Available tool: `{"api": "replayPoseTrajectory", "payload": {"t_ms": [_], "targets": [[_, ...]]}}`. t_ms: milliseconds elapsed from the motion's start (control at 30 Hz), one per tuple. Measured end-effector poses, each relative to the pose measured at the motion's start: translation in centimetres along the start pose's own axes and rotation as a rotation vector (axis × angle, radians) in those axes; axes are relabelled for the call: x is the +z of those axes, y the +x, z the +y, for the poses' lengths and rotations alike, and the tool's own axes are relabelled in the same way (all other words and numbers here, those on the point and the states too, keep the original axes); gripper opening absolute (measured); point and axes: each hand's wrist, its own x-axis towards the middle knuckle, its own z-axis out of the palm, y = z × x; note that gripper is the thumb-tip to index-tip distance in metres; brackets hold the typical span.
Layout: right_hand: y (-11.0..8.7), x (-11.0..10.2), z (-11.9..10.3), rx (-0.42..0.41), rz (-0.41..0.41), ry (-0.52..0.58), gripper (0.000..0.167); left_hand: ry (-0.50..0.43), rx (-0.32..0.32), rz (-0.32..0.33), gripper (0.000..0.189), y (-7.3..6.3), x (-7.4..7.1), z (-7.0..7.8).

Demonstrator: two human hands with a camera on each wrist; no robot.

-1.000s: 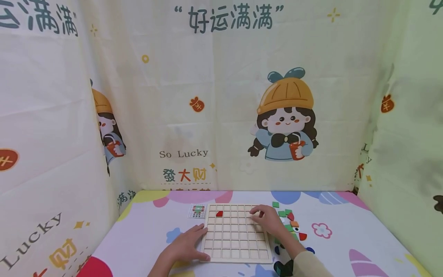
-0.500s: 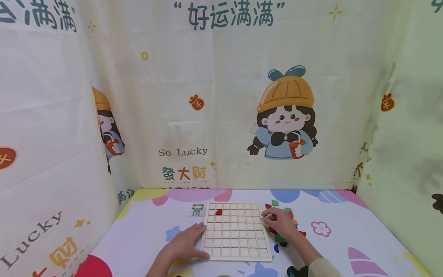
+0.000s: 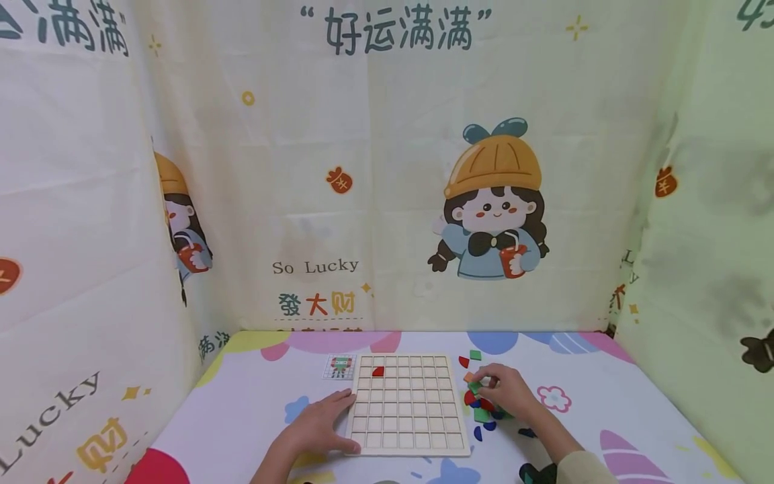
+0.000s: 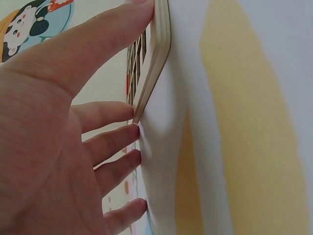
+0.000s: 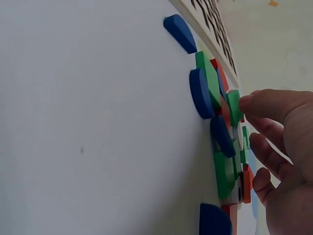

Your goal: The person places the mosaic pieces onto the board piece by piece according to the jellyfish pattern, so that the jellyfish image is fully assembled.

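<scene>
A wooden grid board lies flat on the table with a red quarter-round piece in one of its upper-left cells. My left hand rests along the board's left edge, fingers extended; in the left wrist view its thumb lies against the board's corner. Right of the board, my right hand is over a pile of coloured pieces. Its thumb and index finger pinch a green piece at the near side of the pile. Other fingers are bent in behind the thumb.
Blue half-round pieces, a larger green piece and red pieces lie loosely by the board's right edge. A small robot picture card is at the board's upper left. Printed cloth walls surround the table.
My right hand has moved right, from over the board's upper-right cells to the pile of pieces, and its fingertips are now at a green piece. My left hand stays at the board's edge.
</scene>
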Motion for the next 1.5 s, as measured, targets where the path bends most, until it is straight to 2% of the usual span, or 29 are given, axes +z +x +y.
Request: {"api": "replayPoseTrajectory", "payload": {"t_ms": [233, 433, 733, 867, 1067, 1300, 1500], "targets": [[0.0, 0.03, 0.5, -0.014, -0.005, 0.006, 0.023, 0.001, 0.002, 0.008, 0.096, 0.14, 0.11, -0.04], [0.22, 0.27, 0.75, -0.043, 0.011, -0.049, 0.023, 0.008, 0.032, 0.041, 0.095, 0.19, 0.32, 0.12], [0.4, 0.31, 1.0, -0.056, 0.004, -0.092, 0.024, 0.028, 0.015, 0.064, 0.094, 0.3, 0.3, 0.41], [0.44, 0.27, 0.9, -0.049, -0.006, -0.103, 0.024, -0.023, 0.015, 0.044, 0.093, 0.31, 0.14, 0.4], [0.35, 0.26, 0.63, -0.052, -0.012, -0.139, 0.022, -0.122, -0.043, 0.002, 0.093, 0.27, -0.03, 0.48], [0.28, 0.41, 0.53, -0.056, -0.005, -0.174, 0.022, -0.122, -0.053, 0.004, 0.094, 0.18, 0.22, 0.29], [0.54, 0.69, 0.04, -0.066, 0.013, -0.117, 0.017, -0.122, -0.048, 0.01, 0.094, 0.22, 0.29, 0.21]]}}
